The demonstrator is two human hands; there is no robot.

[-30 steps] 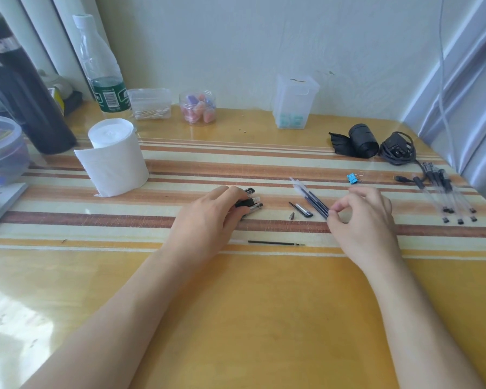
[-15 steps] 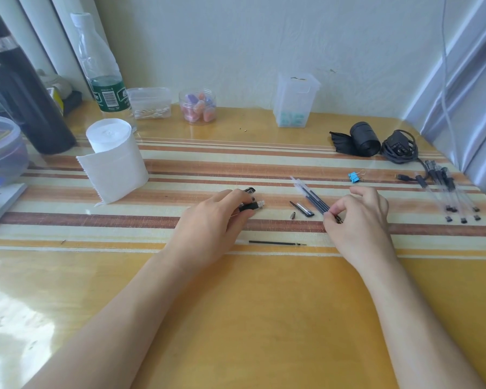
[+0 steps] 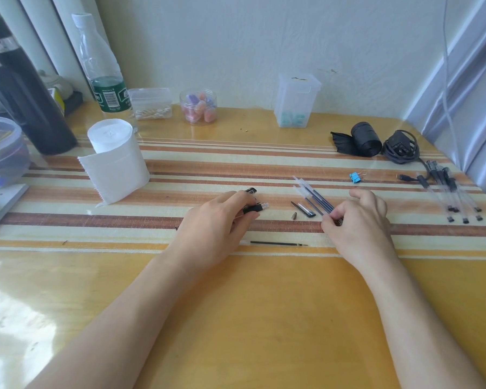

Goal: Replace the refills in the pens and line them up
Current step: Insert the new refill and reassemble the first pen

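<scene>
Refills [image 3: 318, 202], thin dark plastic rods

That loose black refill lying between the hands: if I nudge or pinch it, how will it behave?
The refill is a thin round rod, so it will probably roll or skid on the glossy table if pushed sideways. It looks very light and slender, likely flexing a little if pinched at one end. Lying flat, it may be fiddly to lift.
</scene>
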